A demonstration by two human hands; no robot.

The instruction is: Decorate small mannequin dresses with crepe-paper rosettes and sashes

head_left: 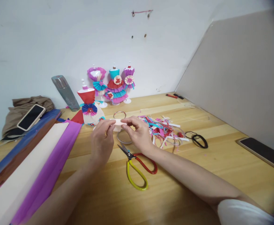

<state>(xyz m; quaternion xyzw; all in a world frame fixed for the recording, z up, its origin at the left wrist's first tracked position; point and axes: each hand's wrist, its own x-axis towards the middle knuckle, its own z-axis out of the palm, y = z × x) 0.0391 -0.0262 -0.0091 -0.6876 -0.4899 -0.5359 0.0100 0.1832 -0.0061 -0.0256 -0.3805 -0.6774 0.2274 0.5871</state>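
A small pale paper piece (118, 122) is pinched between my two hands, above the middle of the wooden table. My left hand (102, 140) grips its left end between thumb and fingertips. On its other end, my right hand (138, 132) has thumb and forefinger closed. Just below my hands lie scissors (130, 156) with one yellow and one red handle, blades pointing up-left. Tape rings (123, 137) lie partly hidden behind the paper and fingers. To the right is a heap of colourful paper scraps (161, 129).
Several small dress forms in paper dresses (114, 84) stand at the back beside a leaning bottle (66, 93). Long paper sheets (31, 168), a phone (31, 117) and brown cloth (12, 114) lie left. Right are a black band (199, 141) and a dark phone-like slab (263, 153).
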